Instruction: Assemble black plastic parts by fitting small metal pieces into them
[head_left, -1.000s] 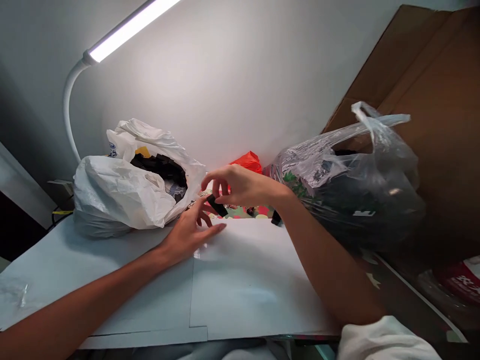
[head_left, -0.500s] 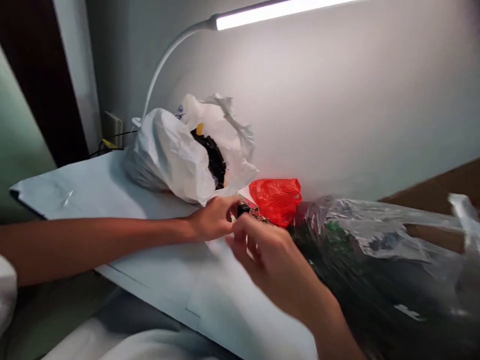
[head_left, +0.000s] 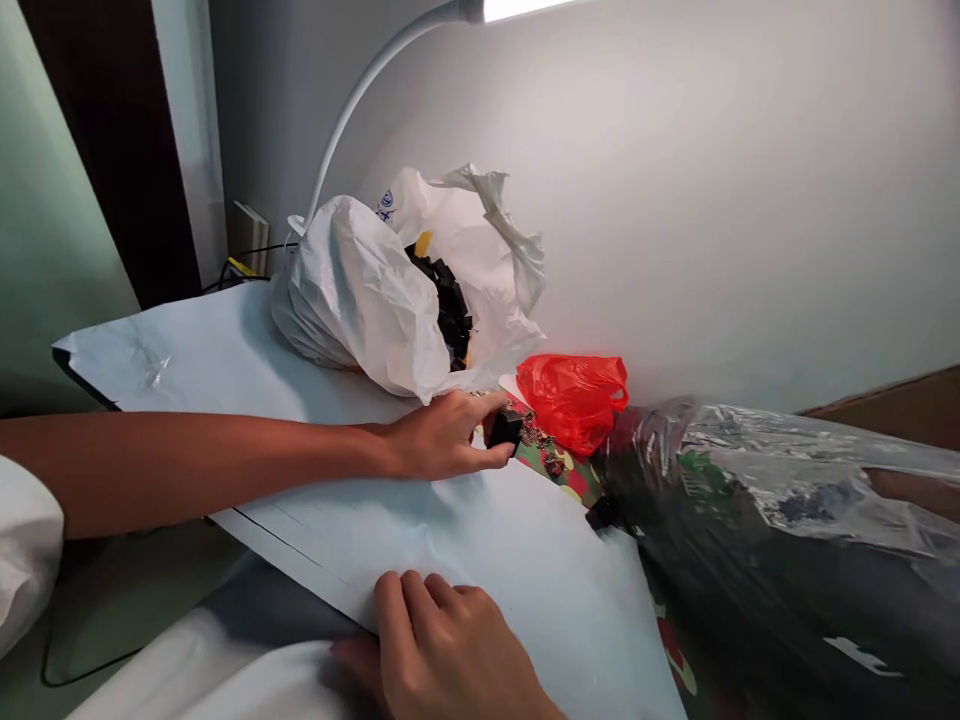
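My left hand [head_left: 457, 435] pinches a small black plastic block [head_left: 505, 428] between thumb and forefinger, just over the far edge of the white sheet [head_left: 420, 540]. Beside the block lies a pile of small metal pieces [head_left: 536, 432] on a red and green patterned surface. My right hand [head_left: 450, 650] is low, at the sheet's front edge, with its fingers curled. Its fingertips are hidden, so what they hold, if anything, does not show. A white plastic bag [head_left: 352, 310], open at the top, contains many black blocks [head_left: 450, 310].
A red plastic bag [head_left: 574, 395] sits against the wall. To the right lies a large clear plastic bag [head_left: 757, 570] with dark contents, and another black block [head_left: 600, 513] lies at its left edge. A lamp neck [head_left: 360, 100] rises behind the white bag.
My right hand has left the black block and drawn back to the sheet's front edge. My left hand still pinches the block. The view has shifted slightly.
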